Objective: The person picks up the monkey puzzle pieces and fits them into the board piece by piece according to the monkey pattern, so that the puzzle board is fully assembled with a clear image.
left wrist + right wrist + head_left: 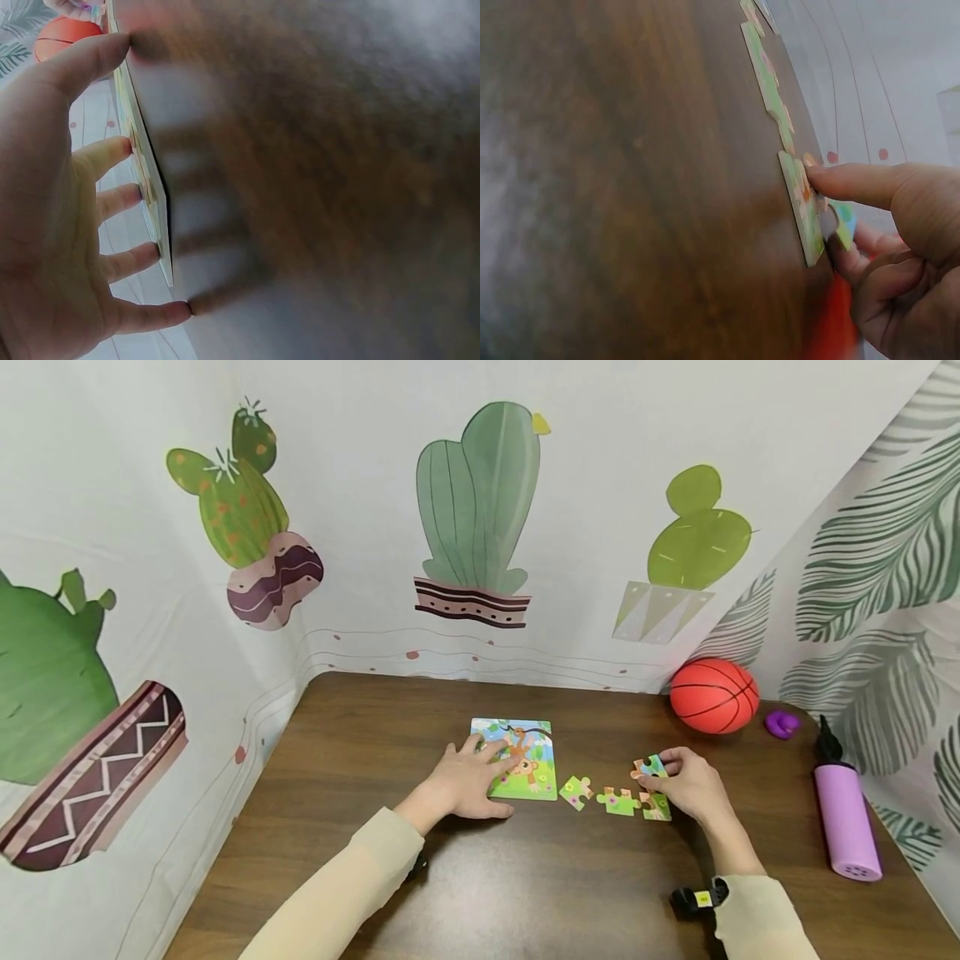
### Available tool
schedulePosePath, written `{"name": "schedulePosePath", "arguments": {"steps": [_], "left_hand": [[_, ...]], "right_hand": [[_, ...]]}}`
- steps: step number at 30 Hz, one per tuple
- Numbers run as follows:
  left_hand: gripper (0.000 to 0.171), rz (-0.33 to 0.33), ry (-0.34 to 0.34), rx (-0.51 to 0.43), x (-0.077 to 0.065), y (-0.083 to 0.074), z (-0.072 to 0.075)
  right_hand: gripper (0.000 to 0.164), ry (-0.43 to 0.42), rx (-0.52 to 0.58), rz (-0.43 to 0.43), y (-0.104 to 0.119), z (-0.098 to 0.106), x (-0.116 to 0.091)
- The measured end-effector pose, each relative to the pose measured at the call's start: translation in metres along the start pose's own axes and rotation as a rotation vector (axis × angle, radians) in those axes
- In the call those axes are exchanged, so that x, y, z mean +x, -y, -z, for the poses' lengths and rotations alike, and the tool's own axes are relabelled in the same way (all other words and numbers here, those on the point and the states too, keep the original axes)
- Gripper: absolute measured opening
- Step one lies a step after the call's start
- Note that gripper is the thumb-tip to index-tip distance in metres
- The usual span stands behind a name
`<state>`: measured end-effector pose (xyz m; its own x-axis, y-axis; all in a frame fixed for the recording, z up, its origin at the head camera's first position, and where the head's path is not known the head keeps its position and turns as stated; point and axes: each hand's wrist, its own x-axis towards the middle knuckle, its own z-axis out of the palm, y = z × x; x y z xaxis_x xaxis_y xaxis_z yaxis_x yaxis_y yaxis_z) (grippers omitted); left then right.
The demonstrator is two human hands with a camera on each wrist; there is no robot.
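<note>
While the left hand [471, 781] lies flat with fingers spread on the puzzle board [525, 758], that board sits mid-table, its long axis running away from the person. Just right of it lie loose pieces [609, 797] in a row. The right hand [686, 783] pinches one puzzle piece [649, 767], tilted up. The brown wooden table [525, 877] stands against cactus-printed wall cloth [480, 510].

Left hand [468, 779] flat, fingers spread (palm down); right hand [686, 785] pinching
</note>
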<state>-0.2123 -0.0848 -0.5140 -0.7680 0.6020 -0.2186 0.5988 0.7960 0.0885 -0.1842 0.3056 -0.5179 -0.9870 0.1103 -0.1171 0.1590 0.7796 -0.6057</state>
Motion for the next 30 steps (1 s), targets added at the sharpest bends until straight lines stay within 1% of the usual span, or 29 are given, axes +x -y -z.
{"name": "schedulePosePath", "arguments": {"steps": [3, 5, 11, 14, 18, 24, 30], "left_hand": [[0.088, 0.003, 0.006, 0.001, 0.000, 0.000, -0.002], [0.088, 0.005, 0.006, -0.005, 0.000, 0.000, -0.002], [0.088, 0.004, 0.011, -0.020, -0.002, 0.000, 0.000], [0.088, 0.001, 0.009, -0.022, -0.002, 0.000, 0.000], [0.087, -0.001, 0.004, -0.022, -0.003, -0.001, 0.002], [0.086, -0.005, -0.003, -0.022, -0.003, -0.001, 0.003], [0.087, -0.006, -0.004, -0.026, -0.002, -0.001, 0.003]], "right_hand": [[0.064, -0.025, -0.008, 0.050, -0.005, -0.002, 0.000], [0.061, -0.045, -0.015, 0.091, -0.007, -0.002, 0.000], [0.039, -0.121, -0.024, 0.164, -0.011, 0.000, -0.002], [0.029, -0.155, -0.025, 0.182, -0.012, 0.002, -0.004], [0.024, -0.155, -0.026, 0.175, -0.016, 0.007, -0.005], [0.027, -0.119, -0.002, 0.122, -0.015, 0.013, -0.006], [0.029, -0.140, 0.030, 0.144, -0.007, 0.014, -0.005]]}}
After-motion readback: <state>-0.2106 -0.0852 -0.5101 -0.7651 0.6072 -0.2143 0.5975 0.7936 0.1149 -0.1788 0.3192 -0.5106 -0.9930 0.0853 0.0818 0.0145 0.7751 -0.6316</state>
